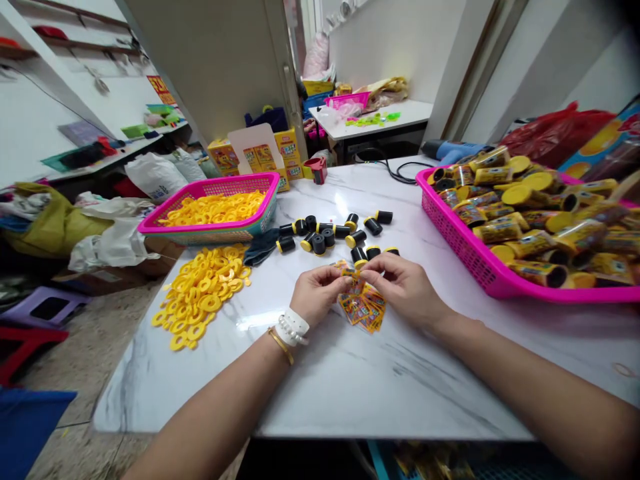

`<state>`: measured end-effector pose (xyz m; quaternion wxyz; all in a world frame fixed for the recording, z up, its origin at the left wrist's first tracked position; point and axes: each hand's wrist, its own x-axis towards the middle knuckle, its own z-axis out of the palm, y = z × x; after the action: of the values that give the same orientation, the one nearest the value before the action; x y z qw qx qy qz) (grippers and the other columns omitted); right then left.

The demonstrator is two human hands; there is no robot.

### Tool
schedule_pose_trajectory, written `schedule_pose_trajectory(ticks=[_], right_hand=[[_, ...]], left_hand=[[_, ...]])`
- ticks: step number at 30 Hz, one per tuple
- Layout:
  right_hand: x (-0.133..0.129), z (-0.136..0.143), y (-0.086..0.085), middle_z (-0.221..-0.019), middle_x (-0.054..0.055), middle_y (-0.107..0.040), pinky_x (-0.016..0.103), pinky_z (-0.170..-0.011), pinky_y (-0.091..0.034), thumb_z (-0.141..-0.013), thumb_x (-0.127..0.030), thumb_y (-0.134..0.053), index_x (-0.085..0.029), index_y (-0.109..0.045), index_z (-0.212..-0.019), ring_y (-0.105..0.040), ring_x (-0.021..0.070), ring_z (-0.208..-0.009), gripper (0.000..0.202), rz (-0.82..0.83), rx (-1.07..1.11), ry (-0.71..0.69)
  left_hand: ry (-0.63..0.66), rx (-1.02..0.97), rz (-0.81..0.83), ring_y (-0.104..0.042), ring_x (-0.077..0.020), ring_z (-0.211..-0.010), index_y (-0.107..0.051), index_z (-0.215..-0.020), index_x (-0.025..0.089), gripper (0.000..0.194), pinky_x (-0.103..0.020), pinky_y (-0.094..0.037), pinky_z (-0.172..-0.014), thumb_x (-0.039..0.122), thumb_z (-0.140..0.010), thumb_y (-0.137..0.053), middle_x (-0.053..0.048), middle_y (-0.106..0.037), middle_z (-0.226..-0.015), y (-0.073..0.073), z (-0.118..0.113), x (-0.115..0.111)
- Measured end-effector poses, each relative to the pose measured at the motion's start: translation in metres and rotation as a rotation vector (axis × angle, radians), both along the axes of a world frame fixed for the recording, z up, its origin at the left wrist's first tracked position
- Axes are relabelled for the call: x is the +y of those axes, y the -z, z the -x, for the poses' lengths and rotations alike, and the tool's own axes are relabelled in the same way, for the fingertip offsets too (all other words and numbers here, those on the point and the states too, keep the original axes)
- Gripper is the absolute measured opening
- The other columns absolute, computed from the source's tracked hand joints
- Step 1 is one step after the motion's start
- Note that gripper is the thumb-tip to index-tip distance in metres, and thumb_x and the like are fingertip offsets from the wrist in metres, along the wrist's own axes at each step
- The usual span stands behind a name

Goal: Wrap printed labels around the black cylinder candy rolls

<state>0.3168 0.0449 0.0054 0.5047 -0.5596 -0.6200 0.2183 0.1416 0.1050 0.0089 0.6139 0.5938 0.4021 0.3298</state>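
My left hand (316, 293) and my right hand (400, 283) meet over the middle of the table, fingertips pinched. Between them they hold a small yellow-orange printed label (354, 273), partly hidden by the fingers. Just below lies a fanned stack of printed labels (365, 311) on the marble-patterned tabletop. Several black cylinders with yellow end rings (319, 243) stand and lie just beyond my hands. To the left is a loose heap of yellow plastic rings (200, 293). A white band and bracelets circle my left wrist.
A pink-rimmed basket of yellow rings (215, 208) stands at the back left, beside a dark cloth (261, 247). At right, a large pink basket (480, 267) is heaped with label-wrapped cylinders. Yellow boxes (287, 148), a red tape dispenser (317, 171) and a blue tool (455, 151) sit farther back.
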Motion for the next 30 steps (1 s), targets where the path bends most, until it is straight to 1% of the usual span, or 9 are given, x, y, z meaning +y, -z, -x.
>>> schedule_pose_trajectory(ticks=[3,6,9,13,16,19,24,27,30], right_hand=[[0.001,0.008,0.000,-0.080,0.004,-0.067,0.030,-0.062,-0.048,-0.083,-0.045,-0.066,-0.018,-0.068,-0.088,-0.059,0.0165,-0.070,0.028,0.226,0.313,-0.038],[0.002,0.016,0.005,-0.068,-0.001,-0.058,0.026,-0.052,-0.042,-0.081,-0.055,-0.065,-0.018,-0.061,-0.078,-0.050,0.0122,-0.058,0.037,0.311,0.421,-0.107],[0.004,0.019,0.013,-0.062,-0.004,-0.047,0.024,-0.048,-0.035,-0.087,-0.059,-0.057,-0.020,-0.053,-0.072,-0.041,0.0108,-0.054,0.042,0.257,0.360,0.003],[0.005,0.015,0.021,-0.058,-0.004,-0.041,0.024,-0.047,-0.032,-0.093,-0.061,-0.045,-0.021,-0.052,-0.074,-0.040,0.0124,-0.053,0.045,0.193,0.275,0.144],[0.002,0.015,0.018,-0.061,-0.003,-0.044,0.024,-0.048,-0.033,-0.095,-0.059,-0.043,-0.021,-0.052,-0.073,-0.041,0.0131,-0.055,0.045,0.137,0.218,0.144],[0.000,0.017,0.013,-0.065,-0.001,-0.049,0.024,-0.051,-0.036,-0.097,-0.055,-0.043,-0.021,-0.053,-0.074,-0.044,0.0139,-0.059,0.042,0.077,0.150,0.148],[0.000,0.017,0.013,-0.066,0.000,-0.051,0.026,-0.056,-0.039,-0.098,-0.049,-0.044,-0.021,-0.054,-0.073,-0.049,0.0160,-0.063,0.039,0.017,0.012,0.198],[-0.001,0.017,0.014,-0.066,-0.001,-0.050,0.027,-0.056,-0.039,-0.099,-0.046,-0.045,-0.022,-0.053,-0.072,-0.049,0.0157,-0.063,0.037,-0.015,-0.032,0.191],[-0.003,0.018,0.013,-0.066,-0.001,-0.049,0.027,-0.058,-0.038,-0.100,-0.042,-0.044,-0.021,-0.052,-0.072,-0.049,0.0154,-0.063,0.036,-0.049,-0.059,0.174]], left_hand=[[-0.060,-0.062,0.072,-0.038,-0.0044,-0.044,-0.064,-0.069,0.012,0.032,-0.019,-0.029,-0.043,0.041,-0.067,-0.080,0.002,-0.056,-0.055,0.002,-0.002,-0.003],[-0.107,-0.076,0.098,-0.038,-0.0048,-0.041,-0.061,-0.068,0.014,0.038,-0.019,-0.027,-0.041,0.047,-0.069,-0.078,0.003,-0.052,-0.050,0.003,-0.004,-0.008],[-0.202,-0.112,0.059,-0.038,-0.0050,-0.040,-0.061,-0.074,0.015,0.042,-0.018,-0.027,-0.040,0.055,-0.075,-0.072,0.006,-0.047,-0.050,0.002,-0.004,-0.013],[-0.274,-0.175,-0.039,-0.036,-0.0036,-0.041,-0.061,-0.075,0.015,0.045,-0.018,-0.027,-0.040,0.059,-0.078,-0.068,0.005,-0.049,-0.058,-0.005,-0.003,-0.021],[-0.232,-0.134,-0.084,-0.038,-0.0042,-0.044,-0.068,-0.080,0.014,0.043,-0.019,-0.030,-0.043,0.057,-0.083,-0.064,0.002,-0.053,-0.062,-0.009,-0.002,-0.028],[-0.205,-0.076,-0.138,-0.045,-0.0072,-0.052,-0.074,-0.086,0.015,0.039,-0.021,-0.036,-0.047,0.052,-0.085,-0.063,-0.001,-0.058,-0.068,-0.011,-0.002,-0.032],[-0.264,-0.048,-0.337,-0.058,-0.0143,-0.071,-0.076,-0.085,0.018,0.020,-0.025,-0.047,-0.064,0.036,-0.084,-0.068,-0.005,-0.066,-0.079,-0.016,-0.001,-0.031],[-0.231,0.003,-0.394,-0.059,-0.0153,-0.072,-0.078,-0.084,0.019,0.014,-0.027,-0.048,-0.067,0.031,-0.082,-0.070,-0.006,-0.066,-0.080,-0.016,0.000,-0.030],[-0.223,0.039,-0.375,-0.058,-0.0146,-0.069,-0.078,-0.085,0.019,0.014,-0.027,-0.048,-0.066,0.030,-0.081,-0.072,-0.006,-0.066,-0.080,-0.014,0.001,-0.028]])
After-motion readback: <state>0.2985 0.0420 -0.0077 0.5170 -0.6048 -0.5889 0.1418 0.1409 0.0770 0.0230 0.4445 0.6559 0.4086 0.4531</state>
